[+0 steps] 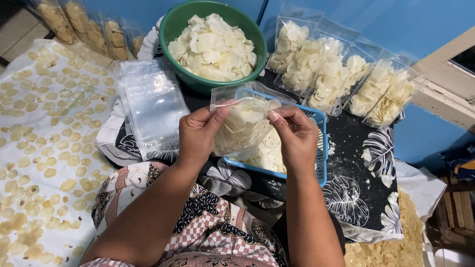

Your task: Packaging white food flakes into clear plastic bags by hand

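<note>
Holding a clear bag [242,126] of pale chips between them, both hands sit at the middle of the view. The left hand [198,136] pinches the bag's upper left edge, thumb on top and fingers closed behind the plastic. The right hand [296,138] grips the upper right edge in the same way, thumb pressed at the mouth. The mouth of the bag stands open between the two thumbs, and the bag is well filled with chips.

Directly beneath the bag lies a blue tray [321,148] with more loose chips in it, resting on a dark cloth [358,183] printed with white leaves. Just behind the bag stands a green bowl [178,27] heaped with the same pale chips. To the right of the bowl, a row of filled bags [341,79] leans along a blue wall [396,24]. To the left of the hands, a stack of empty bags [151,106] lies flat, just beside the bowl. Farther left, a white sheet [15,163] carries many yellowish round slices [49,173] spread out in a single layer. At the top left corner, several bags of darker chips [86,27] stand in a line. Along the bottom, patterned clothing [213,232] covers the person's lap, under the forearms.
</note>
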